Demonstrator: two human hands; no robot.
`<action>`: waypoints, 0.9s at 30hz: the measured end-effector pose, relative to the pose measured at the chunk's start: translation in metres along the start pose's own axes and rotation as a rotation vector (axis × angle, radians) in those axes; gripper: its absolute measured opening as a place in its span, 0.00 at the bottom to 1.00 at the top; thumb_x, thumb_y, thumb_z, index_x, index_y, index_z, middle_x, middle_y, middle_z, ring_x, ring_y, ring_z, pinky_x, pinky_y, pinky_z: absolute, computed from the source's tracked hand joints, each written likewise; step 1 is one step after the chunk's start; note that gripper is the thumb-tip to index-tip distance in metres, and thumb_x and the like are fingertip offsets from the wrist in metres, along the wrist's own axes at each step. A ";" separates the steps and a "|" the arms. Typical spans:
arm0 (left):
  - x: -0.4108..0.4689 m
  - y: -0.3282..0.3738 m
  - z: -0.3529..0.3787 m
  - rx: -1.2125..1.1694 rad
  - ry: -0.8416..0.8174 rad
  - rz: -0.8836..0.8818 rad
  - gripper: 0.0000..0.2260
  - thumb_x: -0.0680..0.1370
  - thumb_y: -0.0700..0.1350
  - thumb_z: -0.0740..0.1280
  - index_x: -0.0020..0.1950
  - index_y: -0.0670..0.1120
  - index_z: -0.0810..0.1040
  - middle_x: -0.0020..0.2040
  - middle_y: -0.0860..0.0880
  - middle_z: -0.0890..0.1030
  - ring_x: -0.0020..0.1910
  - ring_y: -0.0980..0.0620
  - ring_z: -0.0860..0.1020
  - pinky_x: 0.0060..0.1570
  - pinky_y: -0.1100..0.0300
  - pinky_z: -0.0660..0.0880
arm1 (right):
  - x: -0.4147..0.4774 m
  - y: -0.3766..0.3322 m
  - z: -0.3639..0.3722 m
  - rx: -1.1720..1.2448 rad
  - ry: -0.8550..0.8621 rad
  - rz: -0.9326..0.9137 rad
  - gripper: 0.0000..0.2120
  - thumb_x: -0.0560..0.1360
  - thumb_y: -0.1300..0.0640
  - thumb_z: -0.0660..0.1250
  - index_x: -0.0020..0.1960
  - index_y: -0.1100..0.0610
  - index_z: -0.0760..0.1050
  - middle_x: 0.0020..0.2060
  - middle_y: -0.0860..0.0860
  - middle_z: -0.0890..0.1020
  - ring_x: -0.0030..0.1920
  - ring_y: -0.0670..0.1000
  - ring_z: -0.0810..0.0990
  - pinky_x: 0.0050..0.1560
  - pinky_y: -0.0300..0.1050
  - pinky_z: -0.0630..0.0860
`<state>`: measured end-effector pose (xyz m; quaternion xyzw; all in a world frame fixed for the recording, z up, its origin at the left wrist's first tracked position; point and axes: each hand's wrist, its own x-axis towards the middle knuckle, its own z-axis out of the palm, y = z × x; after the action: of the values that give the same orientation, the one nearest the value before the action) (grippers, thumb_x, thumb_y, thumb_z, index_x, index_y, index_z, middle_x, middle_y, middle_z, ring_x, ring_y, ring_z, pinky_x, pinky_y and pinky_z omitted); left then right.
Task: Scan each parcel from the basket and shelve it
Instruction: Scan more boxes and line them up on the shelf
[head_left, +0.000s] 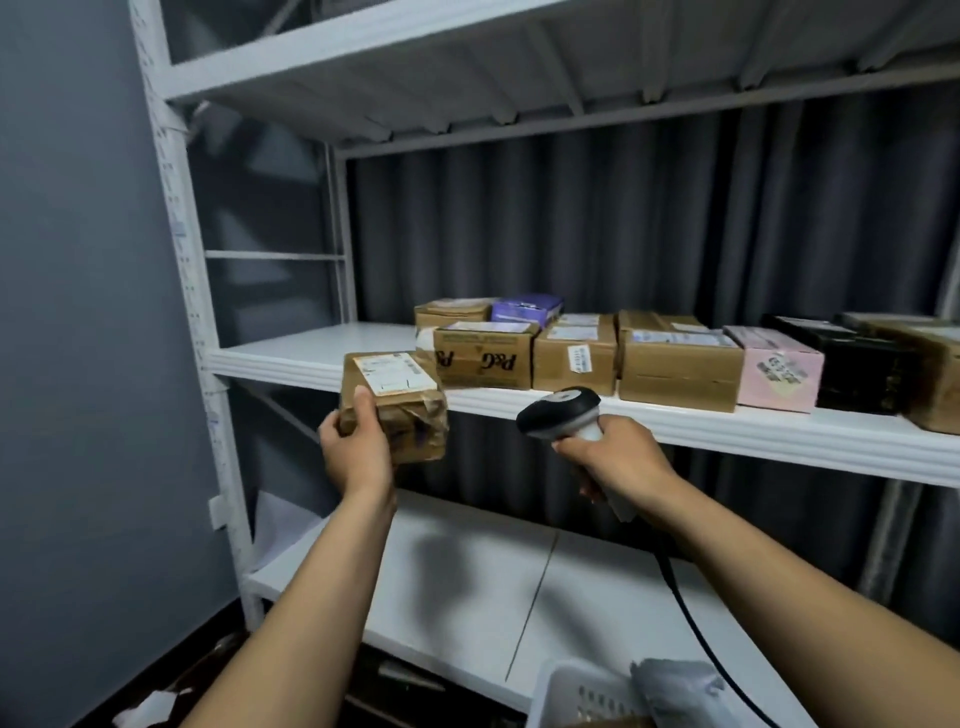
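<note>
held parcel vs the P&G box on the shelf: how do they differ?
The held parcel is gripped by the left hand in front of the shelf; the P&G box rests on it. The parcel looks crumpled, with wrinkled tape; the box looks square and tidy. The box's print reads upside down. Both are brown cardboard with white labels on top.

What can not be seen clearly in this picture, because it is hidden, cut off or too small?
All in the head view:
- Label on the held parcel: text too small and blurred.
- Basket: cut off by the bottom edge; a grey bag covers its contents.
- Scanner: its handle is wrapped by the right hand.
- Brown box at far right: cut off by the edge.
- Parcel's near side: covered by the left hand.
</note>
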<state>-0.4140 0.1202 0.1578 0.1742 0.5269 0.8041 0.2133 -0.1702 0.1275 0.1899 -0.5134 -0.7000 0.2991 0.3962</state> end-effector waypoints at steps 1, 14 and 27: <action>0.012 0.004 0.003 0.016 0.010 0.027 0.30 0.71 0.68 0.64 0.65 0.50 0.72 0.57 0.49 0.79 0.55 0.46 0.78 0.58 0.51 0.75 | 0.006 -0.001 0.003 0.012 0.003 0.004 0.08 0.74 0.55 0.70 0.40 0.58 0.74 0.27 0.54 0.78 0.25 0.52 0.78 0.27 0.40 0.72; 0.142 0.009 0.057 0.111 -0.170 -0.030 0.36 0.64 0.74 0.61 0.59 0.47 0.77 0.55 0.44 0.81 0.52 0.42 0.80 0.55 0.44 0.78 | 0.086 -0.031 0.020 -0.027 0.108 -0.058 0.06 0.75 0.55 0.69 0.42 0.57 0.75 0.34 0.53 0.82 0.21 0.48 0.76 0.22 0.35 0.69; 0.141 -0.021 0.067 0.683 -0.077 0.523 0.33 0.79 0.56 0.64 0.78 0.45 0.56 0.73 0.36 0.61 0.70 0.35 0.61 0.67 0.44 0.61 | 0.114 -0.011 0.027 -0.038 0.145 -0.045 0.06 0.75 0.55 0.70 0.43 0.57 0.75 0.35 0.55 0.82 0.23 0.49 0.77 0.25 0.40 0.73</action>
<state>-0.4967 0.2540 0.1722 0.3924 0.6924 0.6035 -0.0479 -0.2166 0.2325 0.2139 -0.5253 -0.6863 0.2389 0.4427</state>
